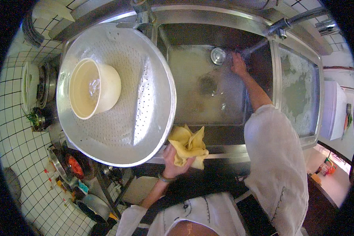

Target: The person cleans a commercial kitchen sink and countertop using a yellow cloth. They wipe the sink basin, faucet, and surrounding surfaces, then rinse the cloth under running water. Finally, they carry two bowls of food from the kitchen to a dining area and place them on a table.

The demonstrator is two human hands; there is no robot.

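Note:
My left hand (174, 163) grips a crumpled yellow cloth (189, 146) at the front rim of the middle sink basin (259, 78). My right arm reaches far into that basin. There my right hand (238, 64) meets a stream of water from the tap (278, 29), its fingers stretched out and nothing visible in them. Cloudy water covers the basin's bottom. A round metal drain strainer (218, 56) sits just left of my right hand. Left of the cloth stands a large perforated metal colander (122, 133), with a cream plastic tub (110, 84) resting tilted inside it.
At the right, a neighbouring basin (299, 90) holds foamy water. A second tap (143, 13) rises behind the colander. Down at the left are pans (92, 206), a container of red food (74, 166) and several bottles. White tiles (11, 114) line the left side.

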